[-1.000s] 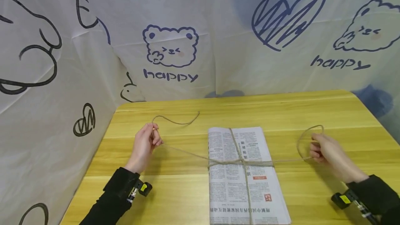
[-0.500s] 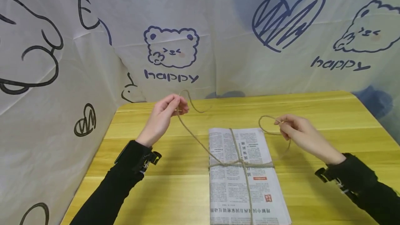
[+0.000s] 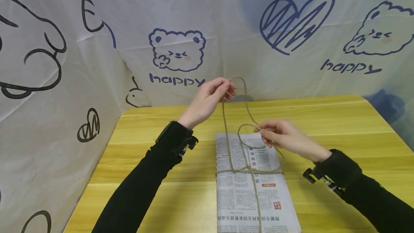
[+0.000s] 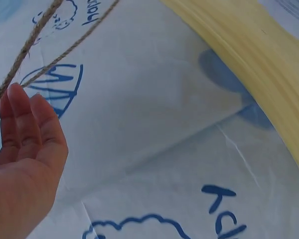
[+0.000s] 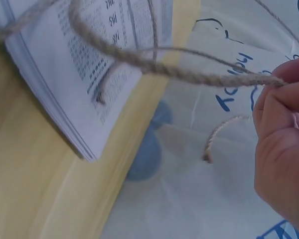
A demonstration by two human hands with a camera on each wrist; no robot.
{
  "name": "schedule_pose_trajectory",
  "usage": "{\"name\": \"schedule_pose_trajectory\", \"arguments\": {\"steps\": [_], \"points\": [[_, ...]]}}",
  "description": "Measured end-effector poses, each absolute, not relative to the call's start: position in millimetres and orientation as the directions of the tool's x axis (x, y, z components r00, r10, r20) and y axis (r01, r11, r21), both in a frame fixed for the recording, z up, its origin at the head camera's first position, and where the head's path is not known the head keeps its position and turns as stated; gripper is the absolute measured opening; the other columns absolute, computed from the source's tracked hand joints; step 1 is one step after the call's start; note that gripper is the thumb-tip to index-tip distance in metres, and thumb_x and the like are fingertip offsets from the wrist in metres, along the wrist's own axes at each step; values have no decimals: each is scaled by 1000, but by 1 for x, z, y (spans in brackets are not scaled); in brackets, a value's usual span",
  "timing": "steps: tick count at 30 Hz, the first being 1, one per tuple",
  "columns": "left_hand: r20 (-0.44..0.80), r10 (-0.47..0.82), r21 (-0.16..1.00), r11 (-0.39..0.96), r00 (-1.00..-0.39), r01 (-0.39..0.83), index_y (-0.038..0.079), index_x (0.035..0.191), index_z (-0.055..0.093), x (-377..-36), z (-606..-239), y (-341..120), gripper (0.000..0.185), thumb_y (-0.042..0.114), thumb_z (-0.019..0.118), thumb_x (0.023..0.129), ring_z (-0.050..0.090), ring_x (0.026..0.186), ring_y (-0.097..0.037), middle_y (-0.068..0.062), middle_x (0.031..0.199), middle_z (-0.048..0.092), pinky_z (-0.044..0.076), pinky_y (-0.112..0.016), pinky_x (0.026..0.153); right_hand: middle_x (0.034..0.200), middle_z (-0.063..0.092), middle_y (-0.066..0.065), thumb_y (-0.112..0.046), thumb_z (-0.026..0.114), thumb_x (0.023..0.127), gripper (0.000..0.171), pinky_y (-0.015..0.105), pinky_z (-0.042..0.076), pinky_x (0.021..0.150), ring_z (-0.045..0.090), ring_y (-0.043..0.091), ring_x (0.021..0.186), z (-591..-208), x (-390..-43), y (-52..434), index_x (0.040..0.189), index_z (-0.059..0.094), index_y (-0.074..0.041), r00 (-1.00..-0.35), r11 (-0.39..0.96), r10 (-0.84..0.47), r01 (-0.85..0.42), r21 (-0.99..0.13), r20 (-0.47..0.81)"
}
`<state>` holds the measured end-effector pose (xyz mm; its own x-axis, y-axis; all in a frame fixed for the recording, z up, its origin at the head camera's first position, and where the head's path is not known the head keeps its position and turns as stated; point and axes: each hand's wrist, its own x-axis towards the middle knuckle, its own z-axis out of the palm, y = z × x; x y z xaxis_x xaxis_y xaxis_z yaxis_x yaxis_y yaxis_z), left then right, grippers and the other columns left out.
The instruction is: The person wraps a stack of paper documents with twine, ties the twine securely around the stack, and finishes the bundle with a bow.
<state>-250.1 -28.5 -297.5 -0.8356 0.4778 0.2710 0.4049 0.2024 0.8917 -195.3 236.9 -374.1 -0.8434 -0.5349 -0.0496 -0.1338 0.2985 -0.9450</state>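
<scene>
Near the far end of the flat, white newspaper bundle on the yellow wood-grain table, the left hand and right hand each pinch a strand of its thin brown twine, apparently mid-knot, calling for crossing them.

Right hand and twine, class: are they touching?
Touching: the right wrist view shows the right hand pinching the twine, with no gap between them.

Soft, even light leaves a pale sheen on the table left of the newspaper stack; the right wrist view is softly blurred.
</scene>
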Motion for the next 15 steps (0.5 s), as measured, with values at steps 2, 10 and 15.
{"name": "schedule_pose_trajectory", "arguments": {"steps": [2,10,15], "points": [[265,499,895,191,-825,403,-2,117,63,-252,-298,-20,32,18,39,111,62,103,-37,-22,112,65,53,-41,94,80,58,4,-14,48,107,31,24,36,51,48,9,64,-379,-197,233,129,57,7,-830,294,-556,-136,-946,-53],[-5,728,803,412,-685,432,11,145,53,-253,-305,3,43,30,33,112,60,127,-23,-13,138,62,46,-40,111,83,58,4,-17,51,106,39,24,38,57,45,6,66,-393,-198,229,135,53,10,-797,260,-596,-75,-963,-99],[-204,695,657,620,-690,429,20,154,42,-255,-323,-7,50,40,26,112,48,143,-23,-7,150,54,36,-42,119,95,61,0,-16,47,107,48,23,49,75,54,7,80,-408,-199,232,142,40,17,-793,131,-592,78,-988,-141]]}}
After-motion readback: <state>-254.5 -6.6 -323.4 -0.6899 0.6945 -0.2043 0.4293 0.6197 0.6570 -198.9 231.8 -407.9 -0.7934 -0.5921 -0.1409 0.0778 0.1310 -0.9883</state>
